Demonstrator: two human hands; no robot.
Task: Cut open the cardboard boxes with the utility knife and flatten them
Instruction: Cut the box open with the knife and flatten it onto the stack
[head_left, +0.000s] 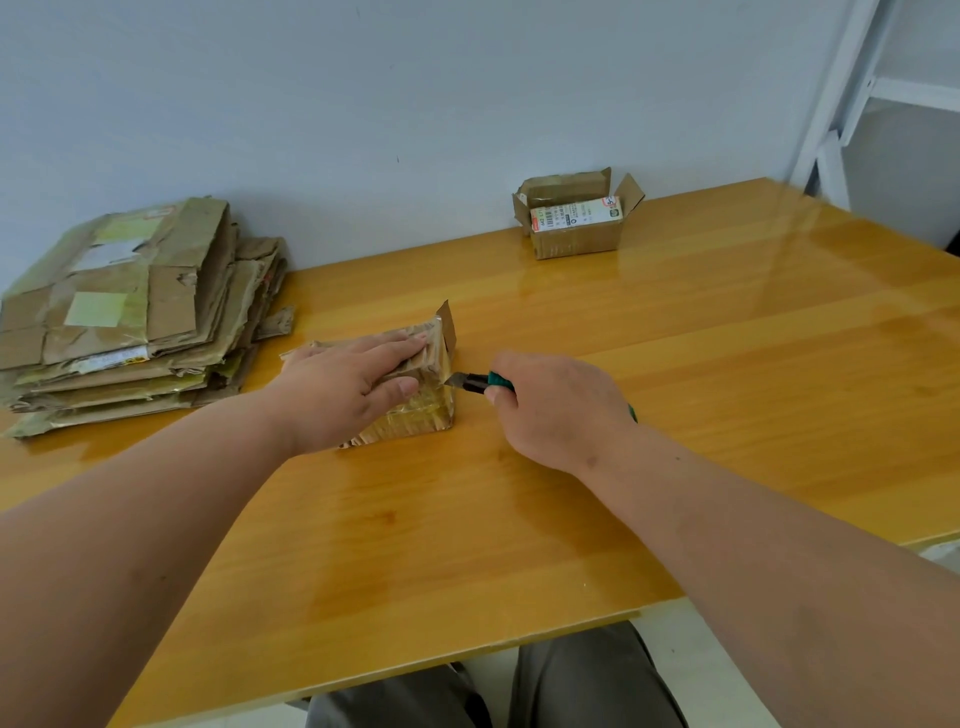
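Note:
A small taped cardboard box (421, 410) lies in the middle of the wooden table (727, 364), with one end flap standing up at its far right corner. My left hand (345, 387) presses flat on the box's top, fingers straight, thumb along the near side. My right hand (550, 410) grips a green-handled utility knife (480, 383); its blade tip touches the box's right edge near the top. A second small box (574, 228) with open flaps and a white label stands at the back of the table.
A stack of flattened cardboard boxes (124, 312) lies on the table's left side against the wall. A white metal frame (852, 93) stands at the back right. The table's front edge runs just above my lap.

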